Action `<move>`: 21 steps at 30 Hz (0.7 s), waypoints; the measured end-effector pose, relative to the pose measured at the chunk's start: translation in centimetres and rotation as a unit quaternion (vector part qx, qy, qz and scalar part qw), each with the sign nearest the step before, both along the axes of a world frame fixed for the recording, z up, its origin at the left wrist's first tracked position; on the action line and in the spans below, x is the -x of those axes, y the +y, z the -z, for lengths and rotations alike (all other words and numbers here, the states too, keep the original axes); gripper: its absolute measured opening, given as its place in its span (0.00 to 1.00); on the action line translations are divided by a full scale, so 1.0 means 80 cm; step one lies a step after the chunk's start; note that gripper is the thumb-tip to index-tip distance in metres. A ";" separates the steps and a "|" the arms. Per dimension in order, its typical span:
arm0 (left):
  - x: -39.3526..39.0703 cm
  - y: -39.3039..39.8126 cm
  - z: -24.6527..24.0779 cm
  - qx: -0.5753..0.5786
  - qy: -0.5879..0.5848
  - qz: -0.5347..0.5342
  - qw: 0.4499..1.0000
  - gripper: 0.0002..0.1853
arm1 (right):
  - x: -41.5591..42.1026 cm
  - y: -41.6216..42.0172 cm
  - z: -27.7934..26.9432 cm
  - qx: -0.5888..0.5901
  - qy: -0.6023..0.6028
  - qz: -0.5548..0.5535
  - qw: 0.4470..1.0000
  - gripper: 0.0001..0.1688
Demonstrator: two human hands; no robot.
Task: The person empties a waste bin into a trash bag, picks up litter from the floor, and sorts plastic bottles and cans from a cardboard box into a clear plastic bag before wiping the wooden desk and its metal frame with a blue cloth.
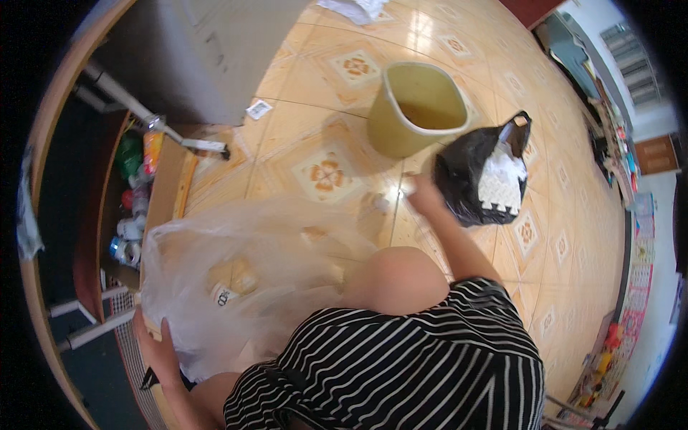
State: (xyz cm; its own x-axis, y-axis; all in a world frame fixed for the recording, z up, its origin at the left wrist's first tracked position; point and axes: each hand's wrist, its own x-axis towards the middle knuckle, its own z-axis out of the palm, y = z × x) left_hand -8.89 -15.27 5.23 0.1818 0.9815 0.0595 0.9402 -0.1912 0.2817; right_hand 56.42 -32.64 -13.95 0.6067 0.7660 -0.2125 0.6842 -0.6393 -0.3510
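Note:
A large clear plastic bag lies spread over the tiled floor before me, with a white item bearing print inside it. My left hand is at the bag's lower left side, beside a cardboard box edge; whether it grips either one is unclear. Low over the floor, my right hand is blurred, between the clear bag and a full black plastic bag. A small whitish thing is by its fingers, too blurred to name. Behind stands a yellow-green plastic bin with some brownish contents at its bottom.
White foam pieces stick out of the black bag. At left, a cardboard box holds bottles and cans, beside metal legs. A grey panel rises at the upper left. A small printed paper lies on the floor.

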 end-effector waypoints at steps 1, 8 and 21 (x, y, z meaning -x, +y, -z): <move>0.000 0.004 0.012 -0.021 0.011 -0.003 1.000 0.33 | 0.026 0.002 0.046 -0.004 0.077 -0.019 0.997 0.39; -0.012 0.031 0.056 0.029 0.057 -0.080 0.995 0.50 | 0.002 -0.034 0.155 -0.033 0.105 -0.040 0.993 0.14; 0.028 0.031 0.091 0.294 -0.195 -0.221 0.909 0.45 | -0.101 0.020 -0.152 -0.119 -0.213 0.073 0.967 0.30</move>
State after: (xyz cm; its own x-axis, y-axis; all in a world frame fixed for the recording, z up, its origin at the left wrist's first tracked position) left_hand -11.16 -12.80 -2.06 -0.1604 0.8365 -0.5240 0.6957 0.4723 0.5411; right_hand 64.48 -31.06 -1.76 0.7060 0.6615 0.2530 0.7074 -0.6758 -0.2069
